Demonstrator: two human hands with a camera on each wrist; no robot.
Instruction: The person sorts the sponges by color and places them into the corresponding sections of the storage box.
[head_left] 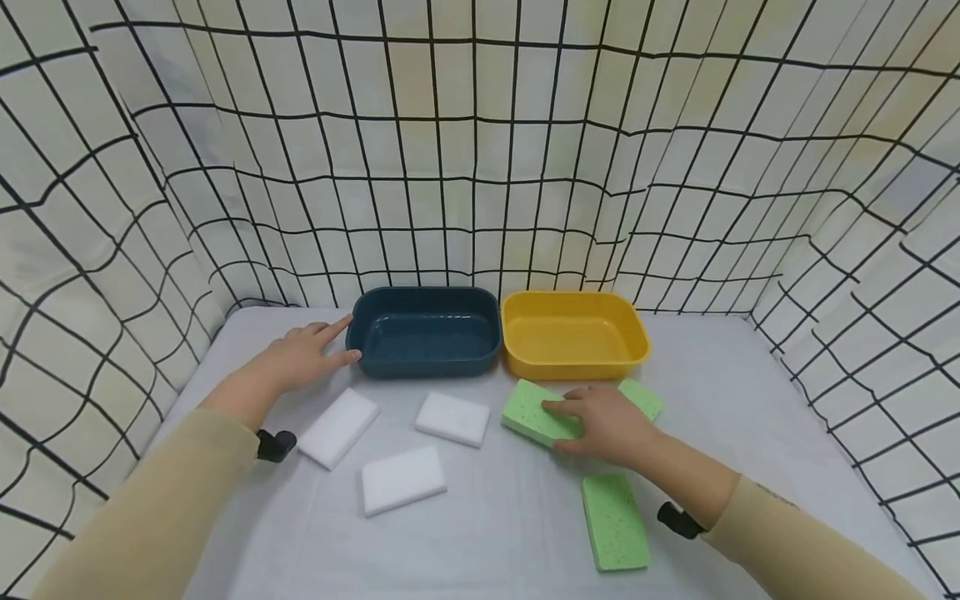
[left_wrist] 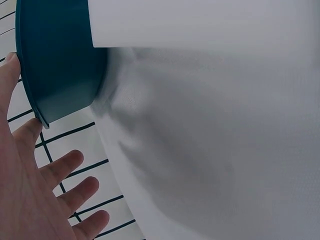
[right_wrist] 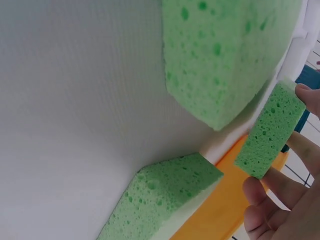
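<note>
My right hand (head_left: 611,425) pinches a green sponge (head_left: 536,410) by its sides, thumb on one edge and fingers on the other. In the right wrist view that held sponge (right_wrist: 271,130) appears raised off the table. Beyond the right hand lies a second green sponge (head_left: 642,398), partly hidden by it; a third green sponge (head_left: 615,523) is nearer the front. With fingers spread, my left hand (head_left: 303,357) touches the left end of the dark blue dish (head_left: 423,367), thumb and index fingertip at its rim (left_wrist: 31,102).
Right of the blue dish stands a yellow dish (head_left: 573,371), just behind the held sponge. Three white sponges lie on the cloth: one at left (head_left: 339,427), one in the middle (head_left: 453,418), one nearer me (head_left: 403,481). Black wire mesh (head_left: 474,179) fences the back and sides.
</note>
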